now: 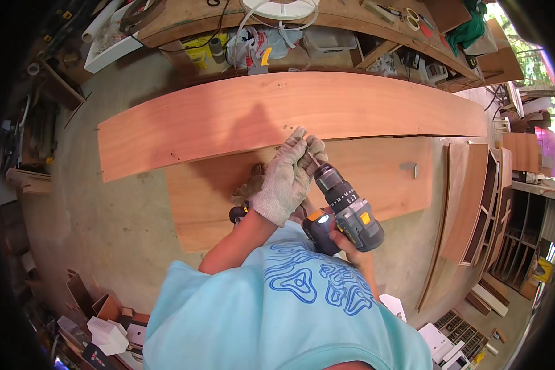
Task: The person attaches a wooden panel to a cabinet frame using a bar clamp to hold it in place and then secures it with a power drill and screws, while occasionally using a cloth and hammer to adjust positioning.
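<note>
In a pale work glove, my left hand [283, 188] reaches up over the near edge of a long reddish wooden board [376, 108]. Its fingers are drawn together around the tip of the drill's thin bit; any small piece pinched there is hidden. My right hand [341, 239], partly covered, grips a grey-and-black cordless drill [350, 216] with yellow accents. The drill tilts up and left, its bit meeting the gloved fingers. A few small dark holes or screw heads mark the board near my fingertips and at its left end.
Beneath the long board lies a wider wooden panel [388, 185] with a small metal piece [411, 168] on it. A cluttered workbench [191, 24] runs along the far side. Wooden panels [465, 209] lean at the right, and boxes [108, 335] sit at lower left.
</note>
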Action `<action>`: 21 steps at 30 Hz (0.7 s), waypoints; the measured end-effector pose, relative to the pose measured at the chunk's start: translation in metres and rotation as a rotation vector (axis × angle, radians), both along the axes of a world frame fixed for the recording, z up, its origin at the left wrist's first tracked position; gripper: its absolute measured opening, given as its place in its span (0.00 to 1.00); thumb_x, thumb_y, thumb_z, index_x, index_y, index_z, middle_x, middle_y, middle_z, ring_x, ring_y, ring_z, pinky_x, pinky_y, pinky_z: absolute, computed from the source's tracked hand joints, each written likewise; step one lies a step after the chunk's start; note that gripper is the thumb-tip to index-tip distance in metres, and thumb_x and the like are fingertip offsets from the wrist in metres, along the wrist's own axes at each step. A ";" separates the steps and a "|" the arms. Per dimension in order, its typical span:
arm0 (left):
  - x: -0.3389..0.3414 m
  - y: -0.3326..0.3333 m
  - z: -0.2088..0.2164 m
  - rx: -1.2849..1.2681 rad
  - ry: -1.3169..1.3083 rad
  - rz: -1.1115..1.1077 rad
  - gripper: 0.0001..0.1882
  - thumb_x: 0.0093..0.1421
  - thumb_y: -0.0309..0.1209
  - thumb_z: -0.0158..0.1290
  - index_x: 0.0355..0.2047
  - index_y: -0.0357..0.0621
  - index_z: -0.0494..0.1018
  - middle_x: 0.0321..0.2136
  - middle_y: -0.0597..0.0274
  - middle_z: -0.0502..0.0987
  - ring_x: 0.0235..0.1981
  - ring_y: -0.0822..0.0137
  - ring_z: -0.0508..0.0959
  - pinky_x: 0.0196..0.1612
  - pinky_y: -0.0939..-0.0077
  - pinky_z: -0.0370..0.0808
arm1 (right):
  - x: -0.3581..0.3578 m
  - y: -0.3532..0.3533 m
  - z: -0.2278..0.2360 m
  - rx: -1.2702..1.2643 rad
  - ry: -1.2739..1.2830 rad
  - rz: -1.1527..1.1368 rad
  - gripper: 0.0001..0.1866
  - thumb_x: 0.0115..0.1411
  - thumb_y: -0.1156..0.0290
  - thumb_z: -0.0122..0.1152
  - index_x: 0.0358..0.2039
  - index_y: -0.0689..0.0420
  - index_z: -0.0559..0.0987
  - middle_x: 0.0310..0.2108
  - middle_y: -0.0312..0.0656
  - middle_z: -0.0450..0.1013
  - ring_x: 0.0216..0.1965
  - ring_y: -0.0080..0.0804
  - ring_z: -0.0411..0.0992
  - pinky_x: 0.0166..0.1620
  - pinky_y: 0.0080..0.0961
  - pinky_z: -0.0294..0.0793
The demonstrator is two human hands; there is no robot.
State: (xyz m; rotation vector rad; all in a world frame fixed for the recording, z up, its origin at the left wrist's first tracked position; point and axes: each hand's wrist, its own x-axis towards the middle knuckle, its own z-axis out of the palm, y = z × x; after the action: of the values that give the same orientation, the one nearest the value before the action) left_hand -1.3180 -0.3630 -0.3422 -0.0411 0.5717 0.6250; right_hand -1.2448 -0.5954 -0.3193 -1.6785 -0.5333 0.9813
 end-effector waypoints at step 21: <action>0.002 0.006 0.014 0.074 0.139 0.053 0.16 0.72 0.23 0.47 0.59 0.42 0.65 0.43 0.51 0.77 0.45 0.57 0.81 0.51 0.61 0.82 | 0.037 0.012 0.012 0.022 0.002 0.060 0.19 0.49 0.76 0.75 0.43 0.58 0.82 0.38 0.37 0.81 0.39 0.26 0.78 0.43 0.28 0.77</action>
State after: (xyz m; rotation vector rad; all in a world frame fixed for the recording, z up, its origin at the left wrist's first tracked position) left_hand -1.3160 -0.3566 -0.3281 0.0573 0.6834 0.7039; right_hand -1.2078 -0.5836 -0.3075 -1.6501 -0.5940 1.0168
